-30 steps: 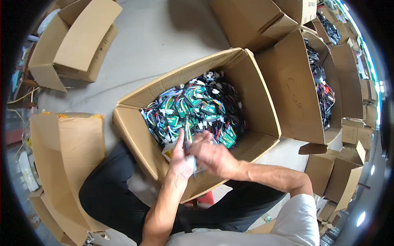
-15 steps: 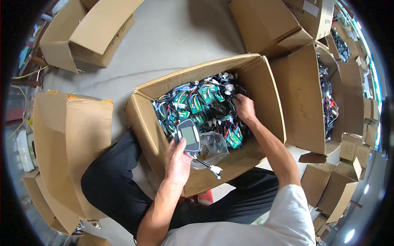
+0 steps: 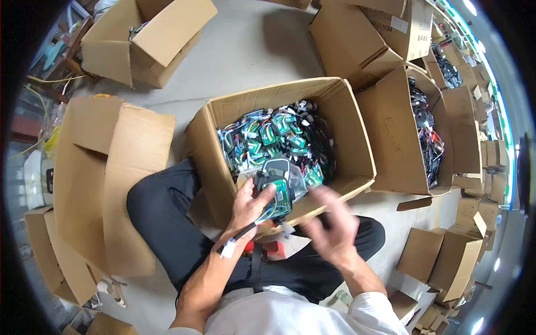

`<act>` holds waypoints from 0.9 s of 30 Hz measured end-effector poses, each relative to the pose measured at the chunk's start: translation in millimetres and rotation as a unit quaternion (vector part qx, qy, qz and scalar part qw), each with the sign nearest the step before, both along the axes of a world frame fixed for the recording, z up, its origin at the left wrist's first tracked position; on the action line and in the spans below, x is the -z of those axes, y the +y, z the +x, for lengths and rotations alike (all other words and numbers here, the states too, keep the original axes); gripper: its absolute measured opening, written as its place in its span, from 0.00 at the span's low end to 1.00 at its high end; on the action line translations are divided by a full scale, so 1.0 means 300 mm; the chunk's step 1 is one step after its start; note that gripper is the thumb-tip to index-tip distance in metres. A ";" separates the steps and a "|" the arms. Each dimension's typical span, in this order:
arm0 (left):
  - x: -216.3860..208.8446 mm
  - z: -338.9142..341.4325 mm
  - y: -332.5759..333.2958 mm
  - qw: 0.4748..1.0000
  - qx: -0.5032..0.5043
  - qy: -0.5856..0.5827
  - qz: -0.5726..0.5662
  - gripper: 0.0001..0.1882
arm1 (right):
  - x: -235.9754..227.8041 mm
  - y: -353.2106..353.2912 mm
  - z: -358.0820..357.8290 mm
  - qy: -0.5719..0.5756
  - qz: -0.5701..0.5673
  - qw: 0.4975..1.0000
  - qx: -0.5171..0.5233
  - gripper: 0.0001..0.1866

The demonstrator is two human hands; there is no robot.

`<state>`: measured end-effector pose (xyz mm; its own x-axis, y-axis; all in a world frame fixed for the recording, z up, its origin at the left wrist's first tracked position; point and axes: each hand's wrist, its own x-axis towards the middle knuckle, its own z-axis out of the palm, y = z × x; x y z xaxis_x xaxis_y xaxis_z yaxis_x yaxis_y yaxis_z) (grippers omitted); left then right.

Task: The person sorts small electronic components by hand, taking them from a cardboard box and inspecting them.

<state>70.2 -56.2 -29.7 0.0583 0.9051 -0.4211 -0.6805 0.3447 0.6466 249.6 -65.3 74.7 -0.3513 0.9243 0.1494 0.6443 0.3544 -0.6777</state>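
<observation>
My left hand (image 3: 250,207) grips a green circuit board (image 3: 283,196) in a dark housing, thumb across its front. A dark-framed casing (image 3: 276,166) sits at the board's far edge; whether the two are joined I cannot tell. From the board, a wire bundle with a white connector (image 3: 228,249) hangs over my left wrist. Blurred by motion, my right hand (image 3: 334,226) is to the right of the board, fingers apart and nothing visible in them. Beyond both hands stands an open cardboard box (image 3: 349,125) with many wired green boards (image 3: 283,123) and a clear plastic bag (image 3: 297,181).
Another open box (image 3: 385,125) with black parts and cables stands at right. Open boxes also stand at left (image 3: 137,195) and far left (image 3: 167,33). Small cartons (image 3: 441,257) lie at lower right. My legs (image 3: 162,209) flank the middle box.
My right hand has come out of the box toward me. My left hand has drawn nearer, and a green board now shows where the screen faced up before. The whole view has shifted slightly.
</observation>
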 end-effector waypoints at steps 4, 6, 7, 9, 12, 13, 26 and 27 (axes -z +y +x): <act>-0.097 -0.034 -0.107 0.950 0.181 0.216 0.136 0.26 | 0.133 0.025 -0.046 0.326 -0.285 0.893 0.121 0.55; -0.076 -0.001 -0.154 0.931 0.162 0.279 0.169 0.32 | 0.143 -0.008 -0.102 0.350 -0.309 0.869 0.165 0.53; -0.117 -0.006 -0.164 0.947 0.203 0.207 0.139 0.34 | 0.118 -0.027 -0.115 0.347 -0.298 0.868 0.193 0.51; -0.156 -0.006 -0.189 0.960 0.251 0.030 0.118 0.39 | 0.119 -0.059 -0.113 0.405 -0.253 0.847 0.232 0.40; -0.149 -0.003 -0.231 0.949 0.284 -0.025 0.137 0.44 | 0.126 -0.074 -0.117 0.413 -0.219 0.835 0.289 0.32; -0.142 0.019 -0.243 0.959 0.231 0.090 0.134 0.45 | 0.129 -0.074 -0.120 0.435 -0.221 0.817 0.307 0.32; -0.111 0.049 -0.329 0.909 0.239 0.320 0.119 0.24 | 0.132 -0.113 -0.112 0.349 -0.237 0.836 0.351 0.31; -0.106 0.041 -0.333 0.920 0.238 0.296 0.098 0.24 | 0.143 -0.120 -0.126 0.339 -0.225 0.841 0.356 0.31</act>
<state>82.4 -156.1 2.0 0.2803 0.8985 -0.3378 0.0077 0.3498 0.9368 211.8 -101.3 31.8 0.3412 0.8808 -0.3284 -0.0043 -0.3479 -0.9375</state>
